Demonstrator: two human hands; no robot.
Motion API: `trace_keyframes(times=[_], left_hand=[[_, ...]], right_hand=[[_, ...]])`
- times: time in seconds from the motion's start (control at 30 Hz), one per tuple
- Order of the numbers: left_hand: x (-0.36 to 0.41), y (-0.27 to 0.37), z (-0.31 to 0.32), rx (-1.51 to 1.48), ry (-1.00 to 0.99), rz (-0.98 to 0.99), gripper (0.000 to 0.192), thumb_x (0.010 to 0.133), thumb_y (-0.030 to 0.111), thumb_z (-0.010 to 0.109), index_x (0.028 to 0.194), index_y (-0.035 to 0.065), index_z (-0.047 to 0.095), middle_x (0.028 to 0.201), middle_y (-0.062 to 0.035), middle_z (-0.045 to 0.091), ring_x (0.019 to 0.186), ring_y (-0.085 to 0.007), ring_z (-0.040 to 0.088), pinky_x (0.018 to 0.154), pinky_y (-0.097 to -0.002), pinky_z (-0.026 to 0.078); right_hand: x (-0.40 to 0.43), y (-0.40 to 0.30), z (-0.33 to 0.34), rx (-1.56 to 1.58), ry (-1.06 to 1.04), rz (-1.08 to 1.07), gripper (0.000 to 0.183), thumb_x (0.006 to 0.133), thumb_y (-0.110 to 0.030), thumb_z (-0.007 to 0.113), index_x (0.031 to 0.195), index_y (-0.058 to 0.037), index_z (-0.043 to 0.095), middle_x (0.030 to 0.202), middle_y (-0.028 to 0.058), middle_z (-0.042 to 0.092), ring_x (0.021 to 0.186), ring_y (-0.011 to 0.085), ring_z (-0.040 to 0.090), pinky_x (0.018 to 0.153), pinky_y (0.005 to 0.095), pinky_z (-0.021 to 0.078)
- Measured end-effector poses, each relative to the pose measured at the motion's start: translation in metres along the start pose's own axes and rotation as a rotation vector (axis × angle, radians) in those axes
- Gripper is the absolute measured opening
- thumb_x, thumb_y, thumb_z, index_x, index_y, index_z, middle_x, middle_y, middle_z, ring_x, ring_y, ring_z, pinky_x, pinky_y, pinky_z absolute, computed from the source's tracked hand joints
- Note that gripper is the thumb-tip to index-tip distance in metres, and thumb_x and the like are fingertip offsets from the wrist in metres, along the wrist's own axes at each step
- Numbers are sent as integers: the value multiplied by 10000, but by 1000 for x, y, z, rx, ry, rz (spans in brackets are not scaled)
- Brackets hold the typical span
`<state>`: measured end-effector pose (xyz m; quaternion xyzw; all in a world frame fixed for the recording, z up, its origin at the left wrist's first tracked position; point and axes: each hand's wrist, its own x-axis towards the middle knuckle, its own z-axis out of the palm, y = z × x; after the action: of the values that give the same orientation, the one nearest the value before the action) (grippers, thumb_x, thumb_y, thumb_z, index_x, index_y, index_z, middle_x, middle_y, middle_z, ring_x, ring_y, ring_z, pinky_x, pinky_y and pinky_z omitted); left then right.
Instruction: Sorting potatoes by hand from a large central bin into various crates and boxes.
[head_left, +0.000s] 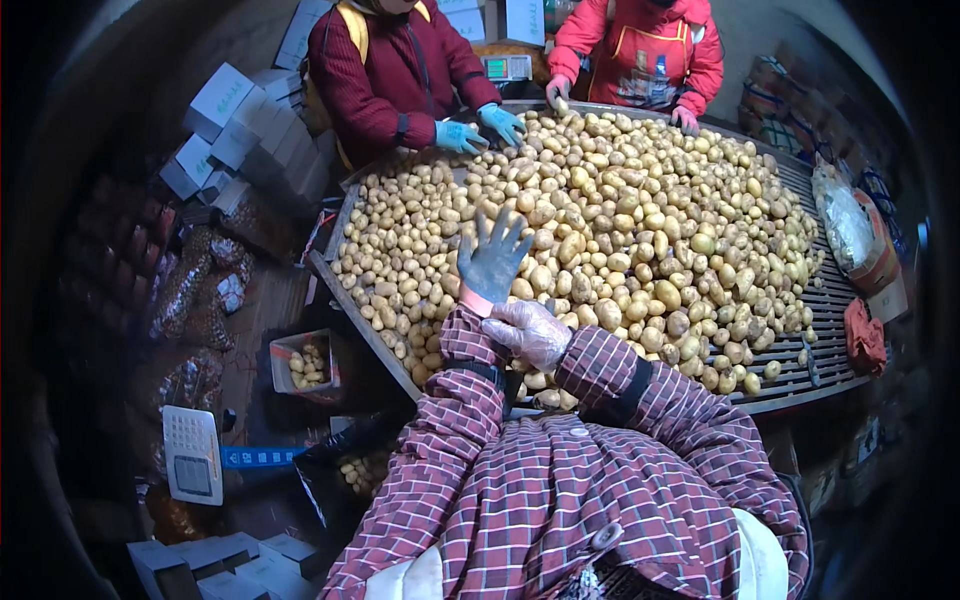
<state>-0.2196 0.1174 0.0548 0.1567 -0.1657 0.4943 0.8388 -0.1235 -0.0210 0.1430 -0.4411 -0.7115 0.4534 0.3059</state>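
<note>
My left hand (495, 259), in a grey-blue work glove, is held out over the potatoes (622, 217) with its fingers spread and nothing in it. A band of pink shows at its wrist. My right hand (531, 332) wears a thin clear plastic glove and is closed at the left wrist, gripping the checked sleeve cuff (466, 330). Its fingertips are partly hidden by the hand itself. A small dark piece sticks out behind the right hand; what it is I cannot tell. The potatoes lie heaped on a slatted metal sorting table (806, 367).
Across the table, one person's blue-gloved hands (480, 131) and another person's pink-gloved hands (622, 105) are at the potatoes. To the left are a box of potatoes (304, 364), a scale display (193, 455) and stacked cartons (247, 127). A red cloth (864, 337) lies at the right edge.
</note>
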Motion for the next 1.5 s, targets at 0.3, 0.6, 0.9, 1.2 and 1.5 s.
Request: trace_keyframes(times=[0.3, 0.6, 0.9, 1.2, 1.5], left_hand=[[-19, 4, -9, 73, 526, 72, 392, 984, 379, 540, 702, 108, 566, 906, -52, 664, 914, -216, 602, 1016, -448, 460], [-22, -17, 0, 1408, 684, 137, 488, 957, 245, 615, 1373, 30, 478, 1363, -172, 517, 1287, -316, 462, 1077, -369, 365], [-58, -40, 38, 2759, -33, -1094, 392, 860, 329, 562, 1219, 176, 602, 1287, -123, 567, 1261, -311, 481, 1079, -524, 301], [-112, -54, 3, 3113, -164, -735, 424, 955, 313, 435, 1347, 189, 542, 1444, -138, 477, 1407, -347, 344, 1102, -597, 260], [-127, -51, 6, 2764, 76, -342, 637, 757, 463, 723, 1295, 163, 562, 1320, -119, 529, 1230, -330, 490, 1002, -512, 396]], right_hand=[[-17, 1, 0, 276, -69, 217, 419, 980, -414, 525, 922, -23, 665, 769, 37, 625, 658, 136, 565, 597, 303, 460], [-27, 18, -1, 428, -109, 287, 344, 979, -383, 548, 1024, -63, 666, 857, 27, 620, 732, 101, 572, 584, 265, 443], [-14, 30, -20, -333, 140, -190, 290, 852, -344, 665, 1005, -110, 739, 933, 139, 659, 885, 322, 648, 744, 416, 522], [-46, 47, 35, -125, 198, 130, 170, 894, -222, 670, 925, -55, 673, 728, 29, 596, 654, 178, 588, 590, 337, 475], [-58, 54, 28, 586, -137, 434, 283, 914, -290, 627, 946, -18, 701, 726, 47, 638, 601, 136, 580, 537, 300, 436]])
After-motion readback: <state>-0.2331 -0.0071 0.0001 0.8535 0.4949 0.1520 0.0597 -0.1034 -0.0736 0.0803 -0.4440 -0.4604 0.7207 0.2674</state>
